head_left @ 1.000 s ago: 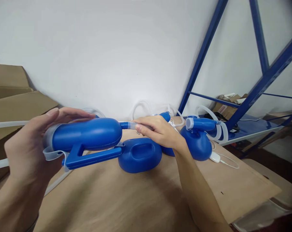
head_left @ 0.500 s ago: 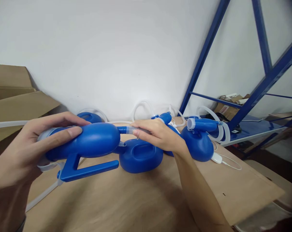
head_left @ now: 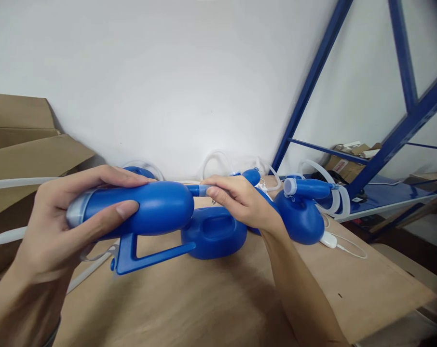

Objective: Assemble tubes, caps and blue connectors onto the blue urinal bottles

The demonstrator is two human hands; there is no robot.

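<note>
My left hand [head_left: 72,217] is wrapped round a long blue plastic vessel [head_left: 157,207] with a handle [head_left: 146,250] hanging below it, held level above the table. My right hand [head_left: 240,200] pinches the clear tube [head_left: 204,189] at the vessel's narrow blue spout. Behind the vessel, a squat blue container [head_left: 213,233] rests on the brown table [head_left: 211,303]. Another blue container [head_left: 301,212] with a spout lies just right of my right hand.
Clear hoses [head_left: 327,188] coil beside the containers by the white wall. A blue metal rack [head_left: 385,144] stands at the right with a box on its shelf. Cardboard boxes [head_left: 26,144] sit at the left. A white tube [head_left: 8,235] lies at the table's left edge.
My left hand has shifted its grip, thumb now across the vessel's front. The vessel has turned and moved slightly right. My right hand stays pinched on the tube at the spout.
</note>
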